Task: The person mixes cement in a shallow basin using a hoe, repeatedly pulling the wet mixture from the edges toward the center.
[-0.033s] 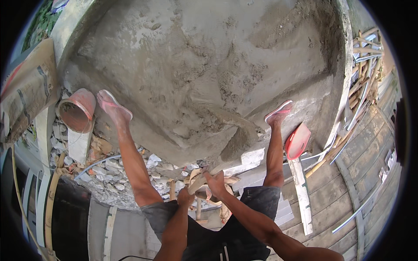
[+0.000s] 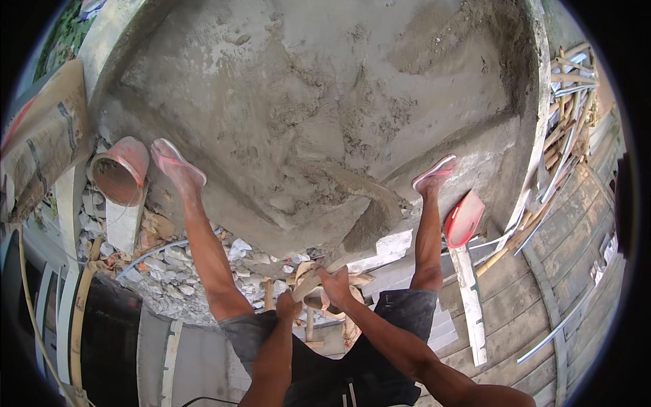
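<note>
Both my hands are closed around a pale wooden tool handle (image 2: 307, 285) in front of my shorts. My left hand (image 2: 289, 307) grips it nearer my body; my right hand (image 2: 335, 286) sits a little farther along. Beyond them the handle runs toward a mortar-covered part at the edge of a wide bed of wet grey mortar (image 2: 325, 129). Mortar hides the tool's head, so I cannot tell its exact kind. My feet, in pink-strapped flip-flops, stand wide apart on either side of the near edge.
At the left lie a mortar-stained bucket (image 2: 121, 178) on its side and a large paper sack (image 2: 47, 139). Broken rubble (image 2: 169, 278) fills the near left. A red scoop-like container (image 2: 464, 220) stands by a white plank (image 2: 468, 305). Bamboo poles (image 2: 569, 102) are heaped far right.
</note>
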Demonstrator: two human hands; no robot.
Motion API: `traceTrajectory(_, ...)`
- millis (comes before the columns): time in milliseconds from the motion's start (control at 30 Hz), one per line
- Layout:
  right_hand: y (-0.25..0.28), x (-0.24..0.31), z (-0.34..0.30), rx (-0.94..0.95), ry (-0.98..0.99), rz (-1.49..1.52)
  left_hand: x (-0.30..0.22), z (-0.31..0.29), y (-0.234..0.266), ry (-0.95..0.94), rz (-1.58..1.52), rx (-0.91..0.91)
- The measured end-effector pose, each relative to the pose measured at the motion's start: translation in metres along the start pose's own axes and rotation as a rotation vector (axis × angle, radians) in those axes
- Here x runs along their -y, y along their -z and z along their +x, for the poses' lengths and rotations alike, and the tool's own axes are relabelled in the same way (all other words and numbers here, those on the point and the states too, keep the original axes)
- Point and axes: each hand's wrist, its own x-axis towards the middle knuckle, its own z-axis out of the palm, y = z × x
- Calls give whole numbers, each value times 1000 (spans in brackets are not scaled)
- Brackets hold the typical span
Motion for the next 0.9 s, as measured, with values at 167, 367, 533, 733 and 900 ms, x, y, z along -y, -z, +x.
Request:
traceTrajectory(167, 21, 8, 109, 97, -3, 131, -66, 6, 32, -21, -13, -69)
traceTrajectory(367, 58, 104, 175, 8, -24, 357, -193, -13, 56, -348, -93, -83)
traceTrajectory(533, 112, 183, 150, 10, 203, 355, -255, -27, 55, -507, -186, 61)
traceTrajectory(733, 242, 304, 242, -322, 512, 149, -442, -5, 35, -737, -465, 272)
traceTrajectory(900, 289, 311, 308, -402, 346, 81, -502, -12, 65, -601, -333, 392)
